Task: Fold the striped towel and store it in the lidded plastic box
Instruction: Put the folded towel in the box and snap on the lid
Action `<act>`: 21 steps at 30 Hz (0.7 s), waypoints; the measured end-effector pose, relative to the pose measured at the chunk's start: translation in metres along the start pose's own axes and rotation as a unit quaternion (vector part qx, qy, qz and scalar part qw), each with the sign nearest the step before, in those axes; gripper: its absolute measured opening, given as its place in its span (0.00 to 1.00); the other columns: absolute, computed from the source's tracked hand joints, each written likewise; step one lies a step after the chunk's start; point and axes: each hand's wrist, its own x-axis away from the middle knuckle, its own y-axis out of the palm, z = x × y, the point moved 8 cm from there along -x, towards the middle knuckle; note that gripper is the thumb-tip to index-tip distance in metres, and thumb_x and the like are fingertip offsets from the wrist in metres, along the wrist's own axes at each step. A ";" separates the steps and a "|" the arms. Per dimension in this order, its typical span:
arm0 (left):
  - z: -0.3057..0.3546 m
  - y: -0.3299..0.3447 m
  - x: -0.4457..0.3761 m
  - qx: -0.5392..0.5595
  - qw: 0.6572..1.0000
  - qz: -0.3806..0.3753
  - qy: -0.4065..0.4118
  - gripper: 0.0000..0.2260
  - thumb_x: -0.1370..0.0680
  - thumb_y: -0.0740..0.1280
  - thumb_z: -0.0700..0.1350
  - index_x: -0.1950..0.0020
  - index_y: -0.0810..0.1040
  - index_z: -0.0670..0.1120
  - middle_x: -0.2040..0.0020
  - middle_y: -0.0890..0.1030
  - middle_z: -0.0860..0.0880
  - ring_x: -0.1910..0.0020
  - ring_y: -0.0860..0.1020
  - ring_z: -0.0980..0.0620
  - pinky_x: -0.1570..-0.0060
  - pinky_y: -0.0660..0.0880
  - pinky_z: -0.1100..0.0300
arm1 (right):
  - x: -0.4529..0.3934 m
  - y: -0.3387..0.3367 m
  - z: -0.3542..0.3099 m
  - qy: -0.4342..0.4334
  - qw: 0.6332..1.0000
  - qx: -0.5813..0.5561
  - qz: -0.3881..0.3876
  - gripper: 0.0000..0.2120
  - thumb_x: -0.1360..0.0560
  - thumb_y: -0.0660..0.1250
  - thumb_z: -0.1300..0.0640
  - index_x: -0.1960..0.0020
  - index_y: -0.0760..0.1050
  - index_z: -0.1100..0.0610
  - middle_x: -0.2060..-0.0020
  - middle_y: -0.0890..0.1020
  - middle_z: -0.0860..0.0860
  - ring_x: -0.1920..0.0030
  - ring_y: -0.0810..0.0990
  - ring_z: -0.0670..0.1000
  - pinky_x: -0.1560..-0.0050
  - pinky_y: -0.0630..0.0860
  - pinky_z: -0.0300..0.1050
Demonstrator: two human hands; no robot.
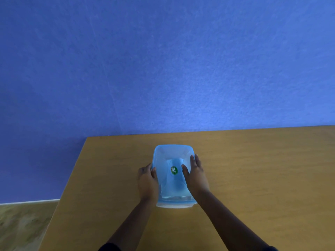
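Left hand (147, 180) gripped the left rim of the plastic box (174, 176), fingers curled over the edge, thumb on the lid (170, 154). Box sat on the wooden table (253, 178) near its far edge, toward the far-left corner. Translucent blue lid was on, green oval sticker (174, 170) at its centre. Contents were blurred through the plastic; striped towel could not be made out, though something pale showed at the near end. Right hand (196, 175) lay flat on the lid's right side, fingers spread, pressing, not clamped.
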 end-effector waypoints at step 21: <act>-0.003 -0.003 0.001 -0.001 1.000 0.028 0.000 0.11 0.24 0.63 0.38 0.43 0.77 0.37 0.48 0.79 0.36 0.49 0.77 0.39 0.47 0.72 0.51 | 0.003 -0.005 0.000 0.006 0.992 0.125 0.027 0.27 0.20 0.49 0.45 0.24 0.51 0.53 0.24 0.55 0.51 0.25 0.57 0.53 0.26 0.57 0.52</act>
